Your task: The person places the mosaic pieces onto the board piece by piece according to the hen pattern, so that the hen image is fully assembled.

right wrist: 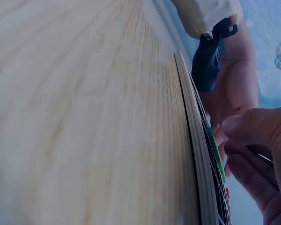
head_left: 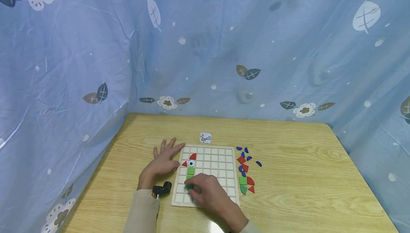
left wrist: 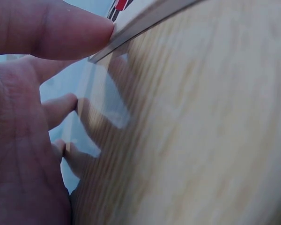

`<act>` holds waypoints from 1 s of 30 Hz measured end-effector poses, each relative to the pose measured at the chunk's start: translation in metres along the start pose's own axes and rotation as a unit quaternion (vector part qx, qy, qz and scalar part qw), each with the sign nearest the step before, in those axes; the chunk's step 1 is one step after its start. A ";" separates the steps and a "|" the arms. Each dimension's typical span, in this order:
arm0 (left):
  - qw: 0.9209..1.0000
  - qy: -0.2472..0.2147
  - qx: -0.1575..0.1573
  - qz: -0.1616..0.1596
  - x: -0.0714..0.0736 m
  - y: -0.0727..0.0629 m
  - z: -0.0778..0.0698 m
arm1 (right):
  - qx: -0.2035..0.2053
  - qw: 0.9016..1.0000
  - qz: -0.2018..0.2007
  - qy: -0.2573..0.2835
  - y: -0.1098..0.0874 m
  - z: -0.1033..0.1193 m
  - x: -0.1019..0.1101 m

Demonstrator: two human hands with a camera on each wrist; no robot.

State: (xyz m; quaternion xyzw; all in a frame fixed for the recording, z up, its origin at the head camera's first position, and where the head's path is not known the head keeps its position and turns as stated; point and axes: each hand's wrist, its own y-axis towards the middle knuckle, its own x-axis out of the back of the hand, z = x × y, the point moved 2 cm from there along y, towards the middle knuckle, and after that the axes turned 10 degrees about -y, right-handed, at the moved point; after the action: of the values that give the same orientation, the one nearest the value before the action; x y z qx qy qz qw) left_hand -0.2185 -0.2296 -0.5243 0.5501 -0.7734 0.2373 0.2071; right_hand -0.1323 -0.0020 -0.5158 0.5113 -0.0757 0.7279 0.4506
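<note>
A square wooden grid board (head_left: 217, 163) lies on the table. My left hand (head_left: 162, 162) has its fingers spread, with thumb and index finger at the board's left edge; the left wrist view shows the thumb (left wrist: 75, 33) against that edge. Low over the board, my right hand (head_left: 208, 190) curls thumb and index finger round a green tile (head_left: 189, 187) with a rounded edge. Above that tile in the same column lie green squares (head_left: 190, 171), a white eye tile (head_left: 191, 163) and a red quarter-circle (head_left: 193, 156). A red triangle (head_left: 184, 163) sits left of the eye.
Right of the board lie loose tiles: several blue half-circles (head_left: 258, 163), red squares (head_left: 241, 160), a green square (head_left: 243, 180), a green quarter-circle (head_left: 243, 190) and a red triangle (head_left: 251, 189). A small pattern card (head_left: 205, 138) lies behind the board. Blue curtains (head_left: 217, 48) surround the table.
</note>
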 end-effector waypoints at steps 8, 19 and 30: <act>1.000 -0.003 0.001 0.000 0.000 0.000 0.000 | -0.024 0.999 0.038 -0.011 0.000 0.002 -0.004; 1.000 -0.003 0.002 0.002 0.001 0.000 0.000 | -0.055 0.995 0.018 0.084 -0.017 -0.015 0.011; 1.000 -0.008 0.004 0.004 0.000 0.001 0.000 | -0.151 0.982 -0.020 0.115 -0.064 -0.061 0.052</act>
State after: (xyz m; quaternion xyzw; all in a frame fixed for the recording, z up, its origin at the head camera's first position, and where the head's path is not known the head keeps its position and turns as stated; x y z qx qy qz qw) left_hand -0.2190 -0.2292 -0.5246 0.5498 -0.7764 0.2364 0.1977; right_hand -0.1299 0.0998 -0.5245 0.3518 -0.1224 0.7525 0.5432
